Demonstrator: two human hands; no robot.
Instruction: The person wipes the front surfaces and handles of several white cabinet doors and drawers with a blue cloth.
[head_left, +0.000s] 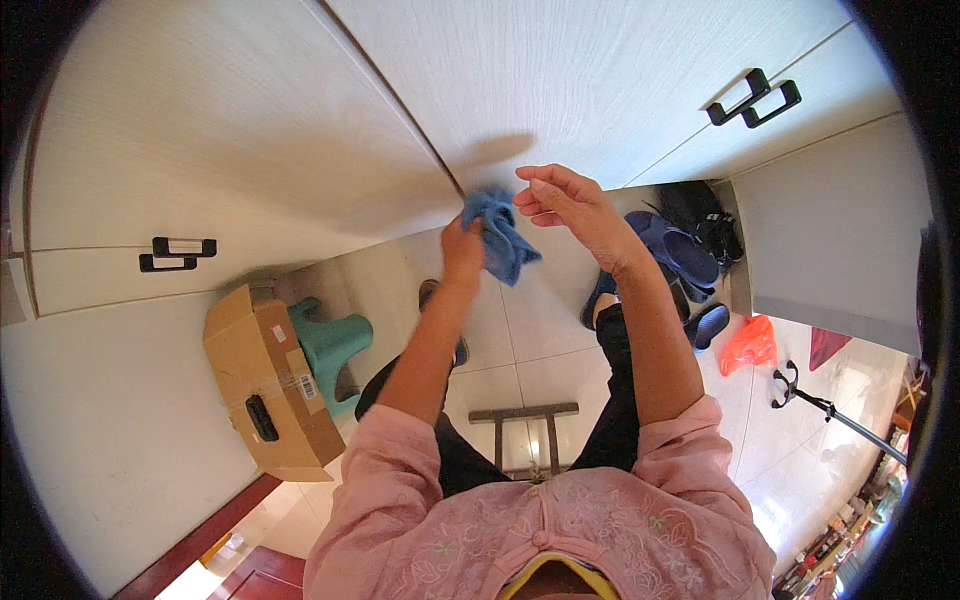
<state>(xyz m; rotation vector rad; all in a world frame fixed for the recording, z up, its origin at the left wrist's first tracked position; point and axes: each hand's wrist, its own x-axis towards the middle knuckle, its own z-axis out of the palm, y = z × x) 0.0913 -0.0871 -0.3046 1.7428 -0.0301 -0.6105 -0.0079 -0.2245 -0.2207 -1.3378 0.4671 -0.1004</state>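
My left hand (462, 253) grips a crumpled blue cloth (504, 238), which hangs loosely by the lower edge of a pale wood-grain cabinet door (540, 82). Just right of the cloth is my right hand (559, 196), raised with nothing in it and its fingers loosely bent and apart. A shadow falls on the door above both hands. To the left, past a vertical seam, is another pale cabinet door (225, 135).
Black handles (739, 97) are on the right doors, more handles (178, 253) on the left. A cardboard box (274, 382) and green plastic stool (330, 345) stand left. Shoes (679, 247), an orange plastic bag (750, 346) and a metal pole (847, 421) are right. A wooden frame (523, 414) is between my legs.
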